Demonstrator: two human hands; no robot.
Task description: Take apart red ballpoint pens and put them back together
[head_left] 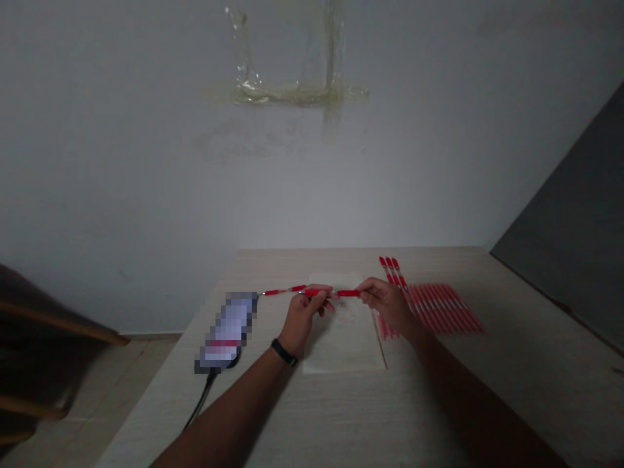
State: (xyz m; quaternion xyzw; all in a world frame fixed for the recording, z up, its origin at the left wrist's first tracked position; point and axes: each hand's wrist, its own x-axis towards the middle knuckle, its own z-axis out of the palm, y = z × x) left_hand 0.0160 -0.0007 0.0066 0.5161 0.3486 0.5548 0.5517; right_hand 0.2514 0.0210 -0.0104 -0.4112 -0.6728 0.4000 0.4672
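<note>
My left hand (pixel 306 318), with a black band on the wrist, and my right hand (pixel 387 304) are both closed on one red pen (pixel 341 293) held level above a sheet of paper (pixel 344 341) on the table. The left fingers grip its left end and the right fingers pinch its right end. Another red pen (pixel 283 290) lies on the table just left of my left hand.
A row of several red pens (pixel 439 307) lies to the right of my right hand. A phone (pixel 227 331) with a black cable (pixel 199 403) rests at the left of the light wooden table (pixel 439 403). A wall stands close behind, and a dark panel (pixel 575 240) leans at right.
</note>
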